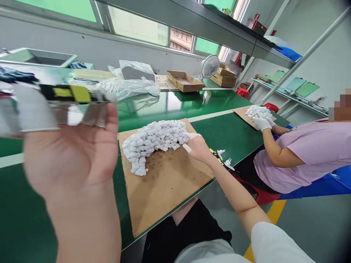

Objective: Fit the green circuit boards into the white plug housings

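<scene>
Your bare left hand (71, 157) is raised close to the camera, palm toward you, with a blurred stack of white, black, yellow and metallic-looking parts (79, 94) across its fingers; they are hidden behind it, so you cannot tell whether they clasp it or only lie against it. Your right hand (197, 149), with white coverings on the thumb and forefinger tips, reaches to the right end of a curved heap of small white rounded pieces (156, 137), its grip loose, thumb and forefinger parted. That heap lies along the far part of a flat brown rectangular board (170, 190), which sits in front of you on a glossy green worktable (225, 128). Just beyond the board's right edge, near your right forearm, lie several small white, yellow and black items (221, 155). Farther right, a co-worker in a lilac top (315, 146) has white-gloved hands (261, 122) at a second heap of white pieces (259, 111), on another brown board (241, 113). Across the table from you stand clear plastic wrapping (131, 89), a shallow open cardboard tray (186, 86) and a small white round fan (210, 67)
</scene>
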The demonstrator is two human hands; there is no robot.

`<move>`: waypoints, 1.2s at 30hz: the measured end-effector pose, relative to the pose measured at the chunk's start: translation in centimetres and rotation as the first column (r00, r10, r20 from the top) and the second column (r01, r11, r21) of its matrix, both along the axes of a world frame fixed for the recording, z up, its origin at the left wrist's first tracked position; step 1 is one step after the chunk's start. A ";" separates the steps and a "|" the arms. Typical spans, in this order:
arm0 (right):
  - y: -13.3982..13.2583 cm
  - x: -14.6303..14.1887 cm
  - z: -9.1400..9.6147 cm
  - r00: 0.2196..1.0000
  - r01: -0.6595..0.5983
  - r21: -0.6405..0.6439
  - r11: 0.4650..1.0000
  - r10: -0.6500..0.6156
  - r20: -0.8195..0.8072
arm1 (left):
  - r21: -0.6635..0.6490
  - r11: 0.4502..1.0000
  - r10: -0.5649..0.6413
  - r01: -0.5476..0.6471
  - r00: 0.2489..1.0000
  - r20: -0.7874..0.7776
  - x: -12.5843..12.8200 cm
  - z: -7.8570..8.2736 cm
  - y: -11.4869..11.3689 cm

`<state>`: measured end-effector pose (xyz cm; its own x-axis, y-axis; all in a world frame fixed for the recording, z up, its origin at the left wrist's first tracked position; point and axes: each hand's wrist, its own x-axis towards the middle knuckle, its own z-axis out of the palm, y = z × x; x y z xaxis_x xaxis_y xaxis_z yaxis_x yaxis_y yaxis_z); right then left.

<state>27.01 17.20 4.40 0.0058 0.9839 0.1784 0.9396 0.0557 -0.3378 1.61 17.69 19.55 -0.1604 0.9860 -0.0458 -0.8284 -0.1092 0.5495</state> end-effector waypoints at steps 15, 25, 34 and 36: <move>6.5 -3.8 -1.1 0.983 0.185 0.071 0.980 -0.186 -0.005 | 0.128 0.992 0.020 -0.022 1.000 0.019 0.9 -0.5 -0.5; 6.8 -2.6 -1.7 0.794 0.197 0.114 0.974 -0.091 -0.601 | 0.209 0.976 -0.035 0.067 0.988 -0.152 0.3 -2.0 0.6; 8.2 -1.2 -0.9 0.723 0.101 0.131 0.986 0.018 -0.691 | 0.274 0.959 -0.003 0.072 0.969 -0.245 0.7 -2.4 1.1; 8.8 -0.7 -0.7 0.767 0.074 0.130 0.989 0.027 -0.641 | 0.266 0.962 0.011 0.058 0.967 -0.254 0.6 -2.3 1.1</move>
<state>26.31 25.99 3.66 0.1908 0.9469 0.2587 0.5090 0.1299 -0.8509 2.22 18.80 17.25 -0.1088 0.9593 0.2605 -0.6716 -0.2641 0.6922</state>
